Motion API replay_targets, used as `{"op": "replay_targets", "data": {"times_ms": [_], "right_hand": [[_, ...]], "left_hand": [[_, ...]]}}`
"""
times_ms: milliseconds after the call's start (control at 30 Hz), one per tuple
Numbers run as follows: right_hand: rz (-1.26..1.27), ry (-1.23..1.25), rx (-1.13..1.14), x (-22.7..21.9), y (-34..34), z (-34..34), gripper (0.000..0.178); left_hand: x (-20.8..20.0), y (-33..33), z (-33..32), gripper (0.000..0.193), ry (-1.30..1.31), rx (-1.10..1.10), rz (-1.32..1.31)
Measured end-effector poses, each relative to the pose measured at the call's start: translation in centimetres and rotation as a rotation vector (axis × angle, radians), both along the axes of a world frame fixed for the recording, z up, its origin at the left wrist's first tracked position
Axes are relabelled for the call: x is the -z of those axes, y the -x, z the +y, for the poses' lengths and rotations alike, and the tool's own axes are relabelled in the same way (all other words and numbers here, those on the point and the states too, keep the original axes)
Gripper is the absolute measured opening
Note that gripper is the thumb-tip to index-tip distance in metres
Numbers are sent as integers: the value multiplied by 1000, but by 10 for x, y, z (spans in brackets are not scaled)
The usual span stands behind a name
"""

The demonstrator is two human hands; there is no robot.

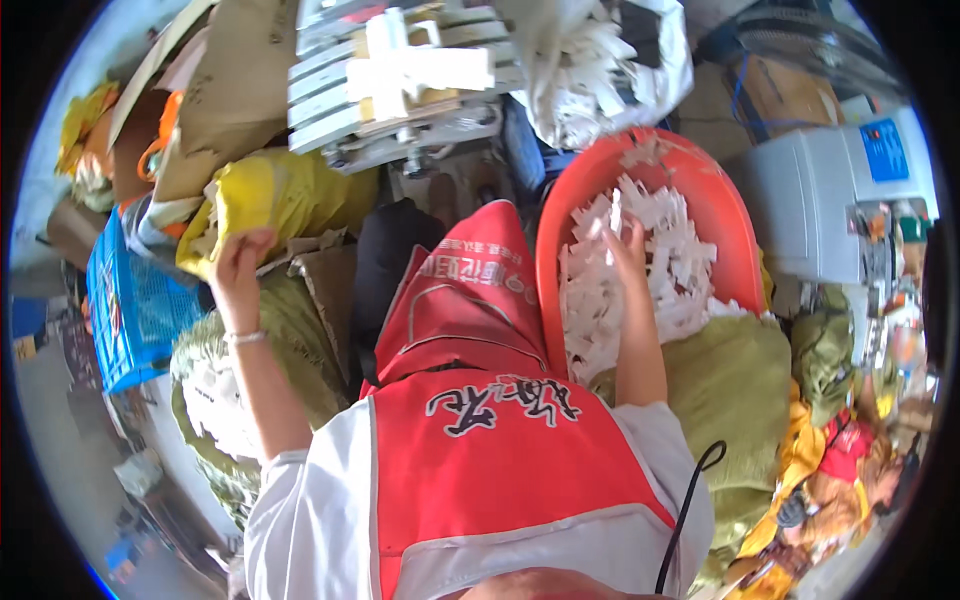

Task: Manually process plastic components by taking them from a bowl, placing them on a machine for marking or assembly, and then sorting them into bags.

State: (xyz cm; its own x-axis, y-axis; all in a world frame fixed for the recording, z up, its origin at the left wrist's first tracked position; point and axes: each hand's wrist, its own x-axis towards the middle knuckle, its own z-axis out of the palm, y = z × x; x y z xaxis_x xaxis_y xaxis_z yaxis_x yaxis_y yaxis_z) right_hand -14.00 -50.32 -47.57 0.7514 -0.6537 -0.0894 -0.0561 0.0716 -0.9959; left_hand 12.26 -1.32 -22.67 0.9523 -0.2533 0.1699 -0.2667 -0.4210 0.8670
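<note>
My right hand (628,250) is over the red oval tub (722,178), its fingers closed around a small white plastic piece (615,208). Many similar white strip-like pieces (668,240) fill the tub. Over on the left, my left hand (238,268) is at the yellow sack (290,190), fingertips pressed together near its open edge. Whether anything is between those fingers is too small to make out. Pale pieces (204,242) show at the sack's mouth.
Ahead stands a slatted grey bench (325,75) bearing white parts. A white sack (672,60) of white pieces is beside it. Green sacks (715,385) flank me, with a blue crate (112,310) at left. A grey-white appliance (805,195) and a fan (815,45) are at right.
</note>
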Motion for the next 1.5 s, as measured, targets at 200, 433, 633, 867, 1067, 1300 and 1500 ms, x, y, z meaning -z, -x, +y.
{"op": "replay_targets", "data": {"times_ms": [200, 433, 633, 867, 1067, 1300, 1500], "right_hand": [[-7, -223, 115, -45, -2, 30, 40], [-217, -547, 120, -76, 3, 46, 40], [-220, -701, 163, -86, 6, 56, 36], [-311, -758, 175, -97, -3, 62, 36], [-345, -821, 248, -91, -2, 60, 34], [-413, -775, 243, -115, -2, 68, 32], [-278, -364, 97, -134, -7, 64, 43]], "left_hand": [[-26, -1, -52, 15, 104, 180, -90], [-44, -5, -72, 15, 187, 336, -185], [-39, -7, -65, 16, 292, 362, -140], [-54, -12, -74, 18, 254, 342, -160], [-63, -11, -87, 15, 237, 368, -168], [-65, -29, -110, 14, -1, 276, -383], [-66, -52, -142, 32, -175, 364, -654]]}}
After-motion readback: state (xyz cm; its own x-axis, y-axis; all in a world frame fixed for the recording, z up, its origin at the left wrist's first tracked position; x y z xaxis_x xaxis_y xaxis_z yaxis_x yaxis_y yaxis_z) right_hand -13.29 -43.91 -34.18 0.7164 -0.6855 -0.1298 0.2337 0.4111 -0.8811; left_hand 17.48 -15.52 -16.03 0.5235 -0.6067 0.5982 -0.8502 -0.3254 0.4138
